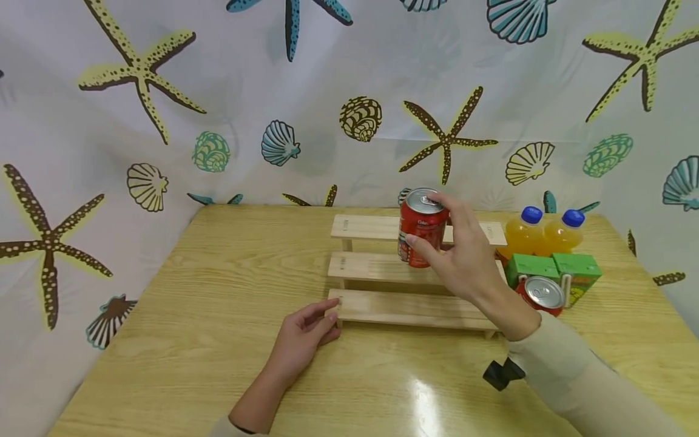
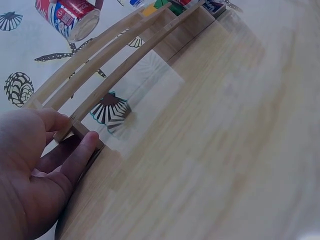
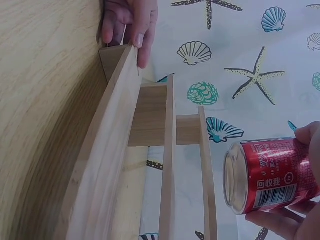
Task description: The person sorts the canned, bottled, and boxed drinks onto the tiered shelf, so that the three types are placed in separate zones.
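Observation:
My right hand (image 1: 466, 258) grips a red soda can (image 1: 420, 233) between thumb and fingers, holding it upright in the air over the three-step wooden rack (image 1: 409, 308). In the right wrist view, the can's bottom and barcode side (image 3: 275, 175) face the rack, with a gap between them. My left hand (image 1: 306, 337) pinches the front left corner of the rack. Seen from the left wrist, thumb and fingers (image 2: 82, 150) close on the end of the lowest step. The rack stands on the wooden table (image 1: 246, 261).
Right of the rack stand two orange drink bottles with blue caps (image 1: 564, 233), two green juice boxes (image 1: 579, 270) and another red can (image 1: 543, 294). A cloth with starfish and shells (image 1: 327, 79) hangs behind the table.

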Demonstrator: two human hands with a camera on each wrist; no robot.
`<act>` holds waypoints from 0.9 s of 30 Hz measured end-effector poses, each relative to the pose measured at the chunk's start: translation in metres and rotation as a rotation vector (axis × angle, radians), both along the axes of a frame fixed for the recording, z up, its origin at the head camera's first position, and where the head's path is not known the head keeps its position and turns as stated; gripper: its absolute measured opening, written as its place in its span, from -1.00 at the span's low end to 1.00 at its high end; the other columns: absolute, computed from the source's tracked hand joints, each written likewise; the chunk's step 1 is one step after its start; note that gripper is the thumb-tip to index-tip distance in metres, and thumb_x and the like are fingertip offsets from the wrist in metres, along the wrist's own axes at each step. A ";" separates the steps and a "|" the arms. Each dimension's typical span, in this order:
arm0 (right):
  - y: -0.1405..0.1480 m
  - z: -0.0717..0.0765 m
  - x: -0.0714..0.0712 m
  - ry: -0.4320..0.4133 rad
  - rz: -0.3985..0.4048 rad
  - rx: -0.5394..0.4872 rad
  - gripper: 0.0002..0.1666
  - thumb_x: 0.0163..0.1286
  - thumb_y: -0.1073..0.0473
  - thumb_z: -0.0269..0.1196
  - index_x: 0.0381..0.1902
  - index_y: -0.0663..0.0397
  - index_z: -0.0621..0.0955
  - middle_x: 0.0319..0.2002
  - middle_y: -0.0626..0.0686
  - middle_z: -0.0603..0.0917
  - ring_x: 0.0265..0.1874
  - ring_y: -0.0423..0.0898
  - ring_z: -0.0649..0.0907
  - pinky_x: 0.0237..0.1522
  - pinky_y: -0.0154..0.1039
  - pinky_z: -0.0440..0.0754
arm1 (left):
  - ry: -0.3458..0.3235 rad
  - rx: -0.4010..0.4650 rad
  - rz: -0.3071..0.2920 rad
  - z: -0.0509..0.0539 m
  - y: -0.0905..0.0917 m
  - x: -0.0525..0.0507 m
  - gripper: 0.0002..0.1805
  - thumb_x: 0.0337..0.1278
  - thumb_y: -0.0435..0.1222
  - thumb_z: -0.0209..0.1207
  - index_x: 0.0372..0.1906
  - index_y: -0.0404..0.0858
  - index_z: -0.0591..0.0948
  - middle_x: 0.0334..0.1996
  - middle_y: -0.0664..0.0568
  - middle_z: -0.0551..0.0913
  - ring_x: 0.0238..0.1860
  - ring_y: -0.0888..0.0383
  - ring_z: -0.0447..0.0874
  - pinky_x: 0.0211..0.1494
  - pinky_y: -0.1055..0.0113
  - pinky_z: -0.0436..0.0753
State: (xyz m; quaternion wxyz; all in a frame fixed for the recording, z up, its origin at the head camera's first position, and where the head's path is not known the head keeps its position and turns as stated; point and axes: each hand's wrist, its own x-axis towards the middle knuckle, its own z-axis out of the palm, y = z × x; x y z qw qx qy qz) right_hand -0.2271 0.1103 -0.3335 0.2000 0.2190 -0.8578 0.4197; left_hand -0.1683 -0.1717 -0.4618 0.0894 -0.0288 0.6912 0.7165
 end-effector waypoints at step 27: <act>-0.042 0.014 -0.030 0.036 0.005 0.010 -0.22 0.35 -0.08 0.36 0.42 -0.14 0.28 0.25 0.20 0.41 0.17 0.09 0.52 0.09 0.14 0.70 | 0.038 0.004 -0.024 -0.004 -0.003 0.000 -0.61 0.41 -0.35 0.16 0.27 -0.26 0.56 0.32 -0.12 0.47 0.00 0.05 0.71 0.10 0.34 0.77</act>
